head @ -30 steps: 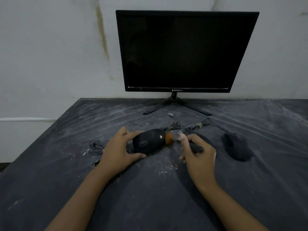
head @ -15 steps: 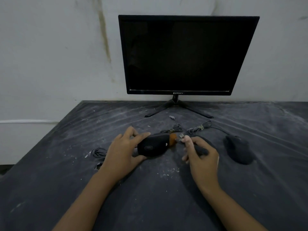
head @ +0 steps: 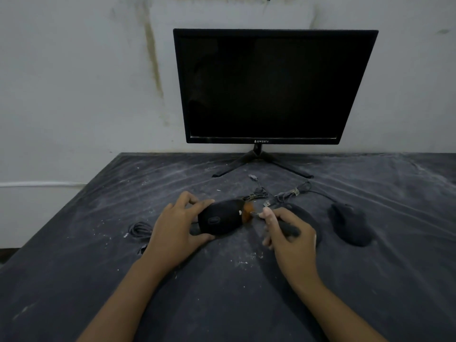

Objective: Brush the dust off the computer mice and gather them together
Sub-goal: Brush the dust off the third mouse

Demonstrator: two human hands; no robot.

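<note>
While the left hand grips a black mouse at the middle of the dusty table, the right hand pinches a small brush, its orange bristles touching the mouse's far end. A second mouse lies well apart, to the right.

A bare, makeshift computer workspace in a plain room: a dark switched-off monitor on a thin stand sits at the back of a dust-streaked black table, set against a stained white wall, with computer mice and loose cables on top
</note>
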